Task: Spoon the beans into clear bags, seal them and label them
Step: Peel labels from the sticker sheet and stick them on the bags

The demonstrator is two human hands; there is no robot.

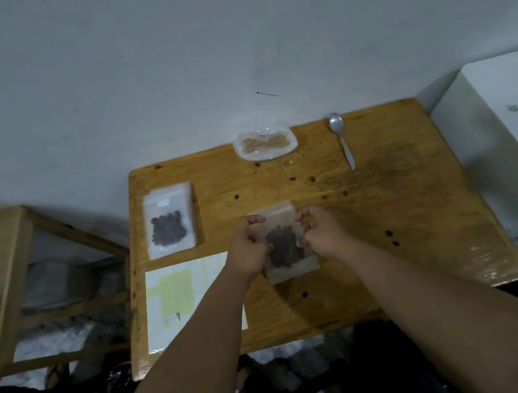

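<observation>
At the middle of the worn wooden table (391,207), my left hand (248,250) and right hand (321,232) each pinch an edge of the clear plastic bag of dark beans (286,250); I'd press its seal evenly across

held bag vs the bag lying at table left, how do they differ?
The held bag is pinched at its sides by the left hand and right hand; the left bag lies untouched on the table. The left bag shows a small white label near its top; the held bag shows none. Both clear, both holding dark beans.
</observation>
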